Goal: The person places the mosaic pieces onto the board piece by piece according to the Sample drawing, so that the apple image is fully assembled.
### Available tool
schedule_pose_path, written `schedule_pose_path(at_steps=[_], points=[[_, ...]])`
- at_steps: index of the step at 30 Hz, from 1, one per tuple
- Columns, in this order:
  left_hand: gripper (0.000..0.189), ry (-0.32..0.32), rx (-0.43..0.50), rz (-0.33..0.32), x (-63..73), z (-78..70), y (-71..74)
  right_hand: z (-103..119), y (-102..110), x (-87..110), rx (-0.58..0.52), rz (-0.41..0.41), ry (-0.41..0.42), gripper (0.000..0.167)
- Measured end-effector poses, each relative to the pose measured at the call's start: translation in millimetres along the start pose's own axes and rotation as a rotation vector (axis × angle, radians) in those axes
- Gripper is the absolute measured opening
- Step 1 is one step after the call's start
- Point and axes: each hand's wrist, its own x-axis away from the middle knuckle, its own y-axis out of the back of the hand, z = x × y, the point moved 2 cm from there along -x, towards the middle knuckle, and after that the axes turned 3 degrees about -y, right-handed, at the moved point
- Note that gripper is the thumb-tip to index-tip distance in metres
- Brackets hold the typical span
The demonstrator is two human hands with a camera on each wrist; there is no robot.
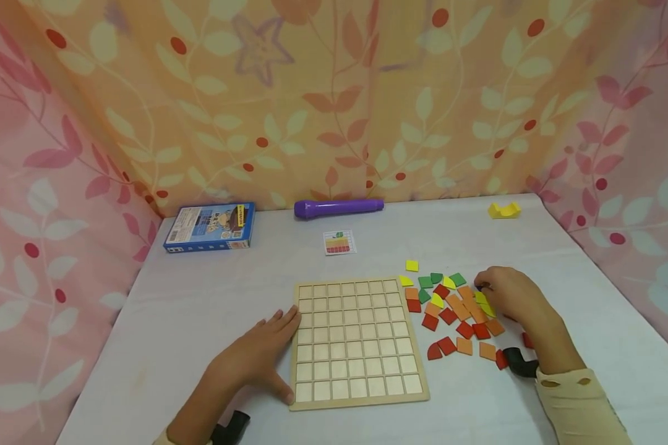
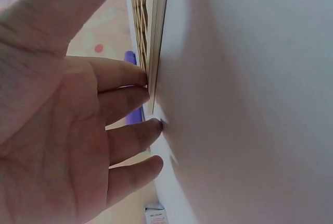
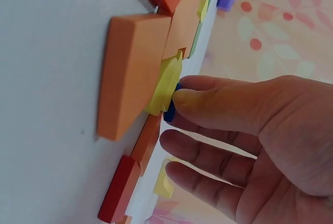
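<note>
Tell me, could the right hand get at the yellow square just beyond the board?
Probably yes: only low tiles lie between the right hand and the yellow square, though that hand pinches a blue piece.

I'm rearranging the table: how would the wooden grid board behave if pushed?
The board is probably stiff: its frame looks straight and flat. Lying broad and low, it would likely slide rather than tip. The left hand at its edge may hold it back.

I have my left hand (image 1: 253, 355) extended, fingers (image 2: 132, 143) spread, my right hand (image 1: 503, 290) pinching between thumb (image 3: 223, 105) and forefinger (image 3: 203, 82)
</note>
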Motion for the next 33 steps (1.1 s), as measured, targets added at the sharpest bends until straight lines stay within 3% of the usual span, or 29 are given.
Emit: schedule_pose_path(at_steps=[14,26,33], points=[[0.139,0.02,0.013,0.015,-2.8,-1.6,-2.7,2,-1,-1.7,-0.019,-0.044,-0.012,0.024],[0.138,0.026,0.0,-0.002,-0.7,-2.0,-2.1,-6,-1,-1.5,-0.052,0.009,-0.004,0.025],[0.138,0.032,0.011,0.001,1.3,-4.8,-0.7,-5,-1,-6.9,-0.069,0.014,-0.024,0.015]])
